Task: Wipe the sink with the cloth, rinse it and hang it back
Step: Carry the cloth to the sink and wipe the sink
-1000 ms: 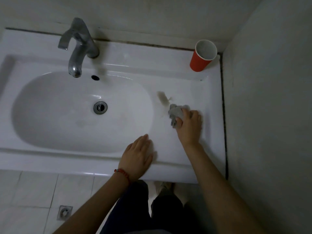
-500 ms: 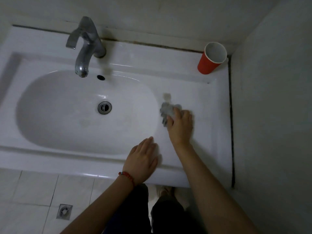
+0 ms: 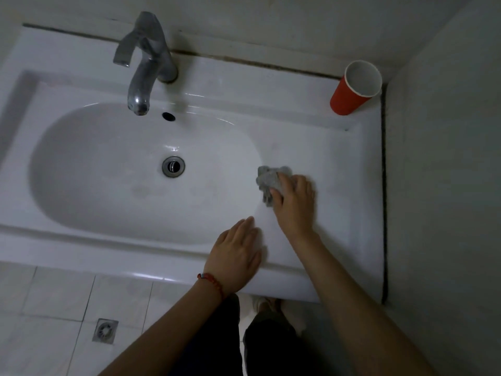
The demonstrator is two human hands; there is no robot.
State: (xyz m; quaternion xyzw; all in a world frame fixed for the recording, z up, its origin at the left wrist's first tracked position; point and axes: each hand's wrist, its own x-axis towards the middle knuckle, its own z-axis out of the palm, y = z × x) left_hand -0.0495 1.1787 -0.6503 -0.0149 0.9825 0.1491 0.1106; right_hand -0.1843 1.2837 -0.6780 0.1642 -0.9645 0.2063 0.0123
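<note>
Bunching the crumpled grey cloth (image 3: 269, 183), the right hand (image 3: 294, 204) scrubs the white ceramic sink (image 3: 339, 172) ledge at centre right; the left hand (image 3: 234, 256) lies flat, fingers relaxed, bracing.

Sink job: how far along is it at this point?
Done: nothing visibly finished. In hand: the right hand presses the cloth on the sink ledge beside the basin; the left hand rests flat on the front rim. Left: the faucet runs no water, so rinsing and hanging remain.
</note>
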